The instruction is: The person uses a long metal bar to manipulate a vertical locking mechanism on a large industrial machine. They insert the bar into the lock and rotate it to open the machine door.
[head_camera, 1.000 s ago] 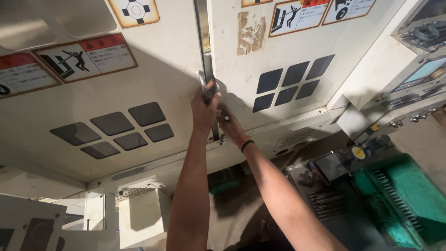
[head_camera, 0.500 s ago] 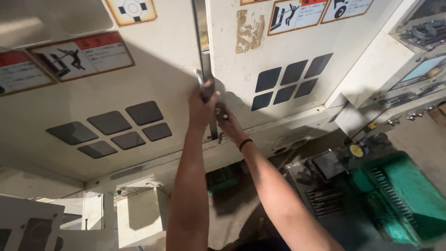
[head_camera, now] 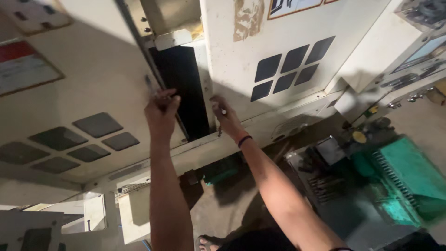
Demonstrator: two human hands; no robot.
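Two hands at the parted doors of a cream machine cabinet.

The left hand (head_camera: 160, 111) is closed around the edge of the left door (head_camera: 93, 93); the right hand (head_camera: 226, 118) grips the edge of the right door (head_camera: 288, 28), perhaps on a small handle. Between them the dark gap (head_camera: 179, 88) shows nothing inside. A green machine (head_camera: 409, 181) stands near the right door's lower corner.
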